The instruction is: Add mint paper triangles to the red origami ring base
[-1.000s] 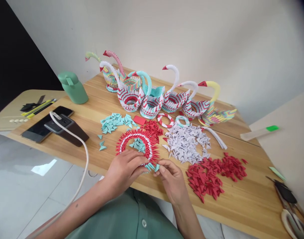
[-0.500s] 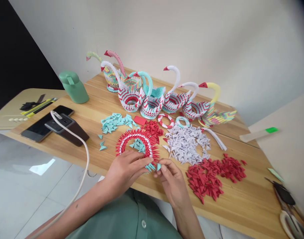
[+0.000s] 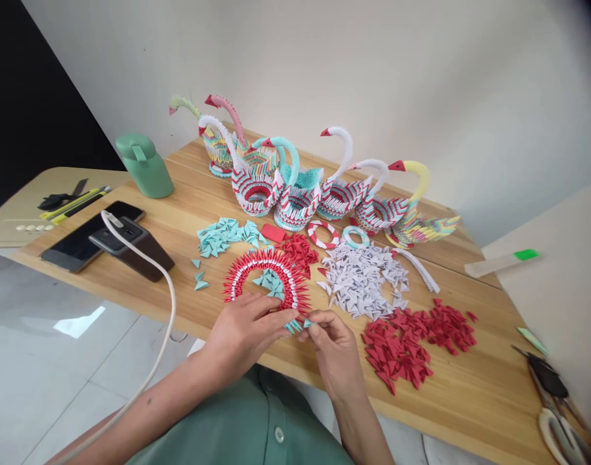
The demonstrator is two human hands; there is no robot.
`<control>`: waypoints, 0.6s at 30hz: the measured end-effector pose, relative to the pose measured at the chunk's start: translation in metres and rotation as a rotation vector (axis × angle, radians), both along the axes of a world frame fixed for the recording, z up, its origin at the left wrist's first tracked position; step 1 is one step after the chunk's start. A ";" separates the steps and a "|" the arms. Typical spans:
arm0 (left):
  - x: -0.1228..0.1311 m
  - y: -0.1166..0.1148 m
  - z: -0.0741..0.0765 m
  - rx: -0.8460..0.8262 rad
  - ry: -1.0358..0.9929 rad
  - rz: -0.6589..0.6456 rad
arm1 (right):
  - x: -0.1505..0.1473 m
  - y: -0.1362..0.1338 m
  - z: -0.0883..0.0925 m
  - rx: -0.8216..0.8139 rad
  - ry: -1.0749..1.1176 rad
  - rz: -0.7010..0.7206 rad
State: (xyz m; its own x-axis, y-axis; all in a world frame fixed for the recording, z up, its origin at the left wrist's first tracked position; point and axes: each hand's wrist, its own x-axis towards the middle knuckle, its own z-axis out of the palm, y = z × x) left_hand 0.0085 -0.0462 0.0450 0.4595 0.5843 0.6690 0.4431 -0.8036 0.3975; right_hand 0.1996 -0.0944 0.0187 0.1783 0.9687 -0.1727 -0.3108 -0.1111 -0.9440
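A spiky ring of folded red and white paper pieces (image 3: 260, 259) lies near the table's front edge. My left hand (image 3: 249, 326) grips its near side, the fingers over the rim and partly hiding it. Several turquoise pieces (image 3: 293, 325) stick out of the ring beside those fingertips. My right hand (image 3: 331, 339) pinches a small turquoise folded paper triangle (image 3: 309, 323) between thumb and forefinger, close to the ring's right edge. Inside the ring sits a little heap of turquoise triangles (image 3: 270, 281).
Piles of turquoise (image 3: 222, 236), white (image 3: 360, 281) and red triangles (image 3: 396, 352) surround the ring. Paper swans (image 3: 298, 200) stand behind. A power bank (image 3: 133, 245) with a white cable (image 3: 172, 303), a phone (image 3: 89, 239) and a green bottle (image 3: 145, 166) are left; scissors (image 3: 557, 420) lie right.
The turquoise triangle in my right hand has turned and now lies flatter, its point towards the ring. My left hand keeps its grip on the ring. The view has shifted slightly.
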 end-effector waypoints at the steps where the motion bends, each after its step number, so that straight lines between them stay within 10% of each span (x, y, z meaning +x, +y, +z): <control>1: -0.001 0.000 -0.001 -0.005 -0.004 -0.002 | 0.000 0.000 0.001 -0.006 0.024 -0.009; 18: -0.003 -0.002 0.005 -0.063 -0.048 -0.060 | -0.004 0.004 0.010 -0.079 0.267 0.086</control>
